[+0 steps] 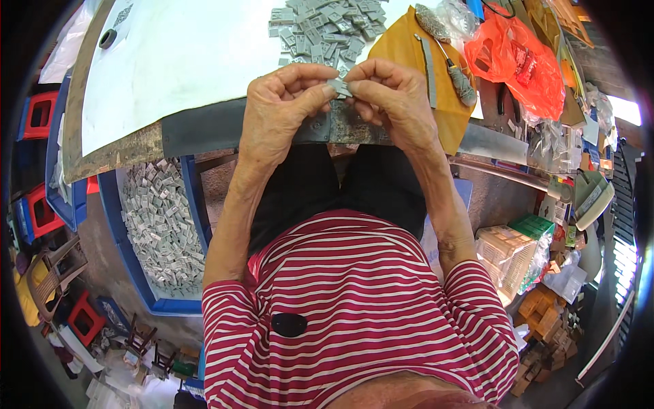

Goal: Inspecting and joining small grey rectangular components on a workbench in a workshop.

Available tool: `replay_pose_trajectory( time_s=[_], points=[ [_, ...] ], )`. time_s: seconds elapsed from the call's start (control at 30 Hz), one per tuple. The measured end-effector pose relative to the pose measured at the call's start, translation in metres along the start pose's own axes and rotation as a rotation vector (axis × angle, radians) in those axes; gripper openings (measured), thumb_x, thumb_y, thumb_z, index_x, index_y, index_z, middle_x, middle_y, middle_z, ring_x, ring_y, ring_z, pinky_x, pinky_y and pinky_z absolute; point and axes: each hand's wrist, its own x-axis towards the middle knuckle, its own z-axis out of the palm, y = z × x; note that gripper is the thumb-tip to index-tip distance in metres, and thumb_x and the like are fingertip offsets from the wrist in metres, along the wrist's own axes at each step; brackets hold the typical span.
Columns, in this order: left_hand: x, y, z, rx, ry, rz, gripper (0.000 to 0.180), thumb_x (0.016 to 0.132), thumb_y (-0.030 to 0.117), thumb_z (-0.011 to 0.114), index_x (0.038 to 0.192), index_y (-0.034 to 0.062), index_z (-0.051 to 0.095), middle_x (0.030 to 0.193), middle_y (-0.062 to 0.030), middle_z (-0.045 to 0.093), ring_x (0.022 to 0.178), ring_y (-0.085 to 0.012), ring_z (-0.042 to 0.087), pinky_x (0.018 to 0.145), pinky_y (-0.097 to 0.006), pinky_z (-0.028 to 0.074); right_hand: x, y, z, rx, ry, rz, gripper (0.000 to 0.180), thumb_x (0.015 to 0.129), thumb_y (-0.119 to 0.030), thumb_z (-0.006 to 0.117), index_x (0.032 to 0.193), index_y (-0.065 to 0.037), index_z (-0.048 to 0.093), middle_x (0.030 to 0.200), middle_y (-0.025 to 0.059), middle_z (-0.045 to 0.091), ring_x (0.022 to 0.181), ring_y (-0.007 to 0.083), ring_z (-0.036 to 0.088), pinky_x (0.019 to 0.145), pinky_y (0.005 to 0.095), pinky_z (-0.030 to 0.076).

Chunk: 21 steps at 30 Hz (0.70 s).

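Between my two hands, just above the table's front edge, is a small grey plastic piece [339, 88]. My left hand [291, 95] pinches its left side between thumb and fingers. The thumb and forefinger of my right hand [392, 95] are closed on its right side. Whether it is one part or two joined is too small to tell. Beyond my fingertips lies a heap of similar grey plastic pieces [327, 27], spread over the white sheet [184, 61] on the table.
A screwdriver-like tool [460, 82] lies on yellow-brown cloth [402, 41] at the right, beside a red plastic bag [521, 65]. A blue tray [157, 307] full of small grey pieces stands low at my left. A black ring [107, 39] sits far left.
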Motion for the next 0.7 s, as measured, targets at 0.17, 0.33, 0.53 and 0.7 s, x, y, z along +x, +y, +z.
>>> replay_pose_trajectory(
  time_s=[0.17, 0.33, 0.53, 0.7],
  points=[
    [0.001, 0.005, 0.002, 0.126, -0.006, 0.021, 0.020, 0.076, 0.006, 0.063, 0.094, -0.0017, 0.061, 0.070, -0.0019, 0.060, 0.061, -0.0052, 0.054, 0.056, -0.016, 0.044, 0.005, 0.000, 0.001, -0.029, 0.054, 0.000, 0.007, 0.074, -0.004, 0.057, 0.079, 0.000, 0.059, 0.058, 0.0000, 0.053, 0.046, 0.0034, 0.044, 0.039, 0.0167, 0.030],
    [0.007, 0.010, -0.003, 0.422, 0.025, 0.103, 0.019, 0.075, 0.006, 0.063, 0.092, -0.0017, 0.061, 0.069, -0.0022, 0.060, 0.061, -0.0049, 0.053, 0.056, -0.018, 0.044, 0.015, -0.002, 0.003, -0.031, 0.033, -0.028, 0.006, 0.075, -0.005, 0.057, 0.078, 0.000, 0.059, 0.057, 0.0000, 0.053, 0.045, 0.0037, 0.044, 0.039, 0.0165, 0.030],
    [0.020, 0.019, -0.024, 0.477, 0.068, 0.140, 0.017, 0.073, 0.007, 0.063, 0.088, -0.0021, 0.061, 0.067, -0.0032, 0.059, 0.060, -0.0059, 0.052, 0.055, -0.020, 0.043, 0.020, -0.010, 0.013, -0.015, 0.045, 0.027, 0.018, 0.082, -0.008, 0.052, 0.093, 0.005, 0.057, 0.067, 0.0053, 0.056, 0.055, 0.0086, 0.051, 0.049, 0.0189, 0.039],
    [0.051, 0.027, -0.070, 0.532, 0.249, 0.168, 0.018, 0.072, 0.009, 0.063, 0.087, -0.0015, 0.062, 0.068, -0.0047, 0.060, 0.063, -0.0077, 0.054, 0.057, -0.022, 0.044, 0.012, -0.021, 0.009, -0.090, 0.045, 0.035, 0.018, 0.083, -0.005, 0.051, 0.096, 0.006, 0.055, 0.075, 0.0078, 0.056, 0.056, 0.0076, 0.049, 0.047, 0.0176, 0.036]
  ],
)
